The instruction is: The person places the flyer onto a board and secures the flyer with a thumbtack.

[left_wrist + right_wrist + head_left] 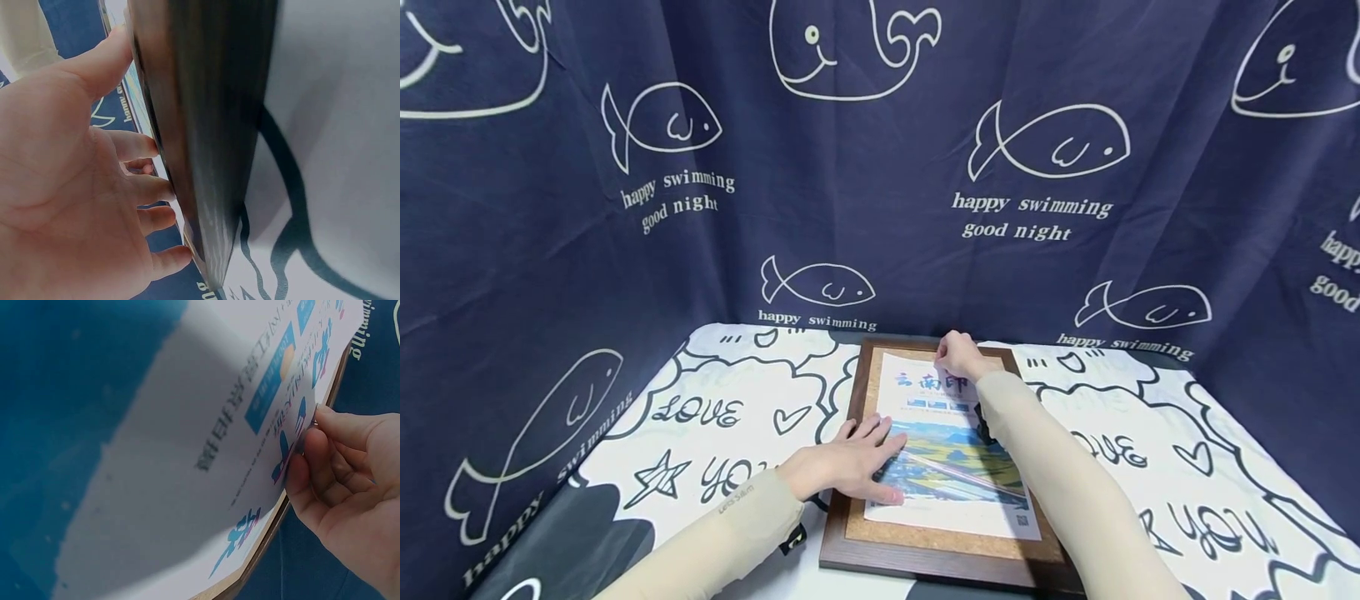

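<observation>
Curtain [880, 183] hangs behind the corkboard [925, 536], right sleeve [1063, 467] crossing its edge.

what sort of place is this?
Possibly a makeshift work booth: a fish-print curtain round the back and sides, patterned cloth underneath, a corkboard lying on it.

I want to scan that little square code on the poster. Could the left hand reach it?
Probably yes. The left hand rests at the left edge of the poster, and nothing seems to lie between it and the square code; the right sleeve passes beside the code without covering it.
</observation>
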Available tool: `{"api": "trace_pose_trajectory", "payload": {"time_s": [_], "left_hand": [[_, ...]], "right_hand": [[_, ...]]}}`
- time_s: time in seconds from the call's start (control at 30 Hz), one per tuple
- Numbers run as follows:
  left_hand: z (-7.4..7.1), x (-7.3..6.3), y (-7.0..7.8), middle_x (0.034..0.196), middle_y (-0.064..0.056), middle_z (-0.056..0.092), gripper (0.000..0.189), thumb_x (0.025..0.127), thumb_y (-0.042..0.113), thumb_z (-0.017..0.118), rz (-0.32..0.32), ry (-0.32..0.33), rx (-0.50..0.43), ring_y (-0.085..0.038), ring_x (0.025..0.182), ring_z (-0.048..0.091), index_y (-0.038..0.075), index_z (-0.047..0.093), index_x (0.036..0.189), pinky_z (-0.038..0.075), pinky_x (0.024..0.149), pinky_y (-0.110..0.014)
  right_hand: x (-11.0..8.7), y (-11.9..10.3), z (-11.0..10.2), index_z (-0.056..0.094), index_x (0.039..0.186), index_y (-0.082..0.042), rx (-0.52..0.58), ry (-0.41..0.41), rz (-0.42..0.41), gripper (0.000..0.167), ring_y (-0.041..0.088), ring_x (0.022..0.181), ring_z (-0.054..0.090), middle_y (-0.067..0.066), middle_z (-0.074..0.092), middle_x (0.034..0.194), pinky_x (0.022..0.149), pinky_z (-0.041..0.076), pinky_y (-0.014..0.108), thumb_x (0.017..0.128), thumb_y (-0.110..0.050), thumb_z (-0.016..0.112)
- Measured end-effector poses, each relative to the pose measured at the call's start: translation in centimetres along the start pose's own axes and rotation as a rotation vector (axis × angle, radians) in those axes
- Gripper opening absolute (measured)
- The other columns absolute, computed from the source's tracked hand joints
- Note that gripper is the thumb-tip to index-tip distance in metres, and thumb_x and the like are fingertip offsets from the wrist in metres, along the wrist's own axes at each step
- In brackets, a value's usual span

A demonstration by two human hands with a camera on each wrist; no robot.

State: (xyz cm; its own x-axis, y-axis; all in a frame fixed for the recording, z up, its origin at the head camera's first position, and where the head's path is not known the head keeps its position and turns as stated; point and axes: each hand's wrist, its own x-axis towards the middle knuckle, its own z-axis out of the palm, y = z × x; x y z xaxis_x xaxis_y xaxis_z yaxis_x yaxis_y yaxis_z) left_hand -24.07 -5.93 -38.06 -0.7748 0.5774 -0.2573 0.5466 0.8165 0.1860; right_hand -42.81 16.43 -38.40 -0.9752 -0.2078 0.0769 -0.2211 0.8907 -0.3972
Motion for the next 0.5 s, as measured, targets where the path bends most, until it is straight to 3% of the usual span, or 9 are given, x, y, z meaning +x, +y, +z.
{"api": "trace_pose_trajectory", "payload": {"time_s": [0.2,0.5], "left_hand": [[0.04,0.14,-0.08,0.163,-0.009,0.014,0.086,0.086,0.065,0.055,-0.005,0.005,0.005,-0.025,0.152,0.007,0.023,0.024,0.154,0.01,0.121,-0.052],[-0.01,0.02,0.03,0.163,-0.009,0.014,0.086,0.086,0.065,0.056,-0.003,0.003,-0.007,-0.026,0.152,0.008,0.023,0.024,0.154,0.01,0.121,-0.052]], "right_hand": [[-0.02,-0.08,0.06,0.071,0.077,-0.002,-0.012,0.021,-0.017,0.006,0.018,0.067,0.057,0.006,0.067,0.072,0.058,0.044,0.025,0.082,-0.004,0.069],[0.02,-0.23,0.27,0.07,0.078,-0.003,-0.021,0.021,0.024,0.006,0.02,0.073,0.058,0.008,0.067,0.078,0.064,0.046,0.028,0.083,-0.006,0.069]]}}
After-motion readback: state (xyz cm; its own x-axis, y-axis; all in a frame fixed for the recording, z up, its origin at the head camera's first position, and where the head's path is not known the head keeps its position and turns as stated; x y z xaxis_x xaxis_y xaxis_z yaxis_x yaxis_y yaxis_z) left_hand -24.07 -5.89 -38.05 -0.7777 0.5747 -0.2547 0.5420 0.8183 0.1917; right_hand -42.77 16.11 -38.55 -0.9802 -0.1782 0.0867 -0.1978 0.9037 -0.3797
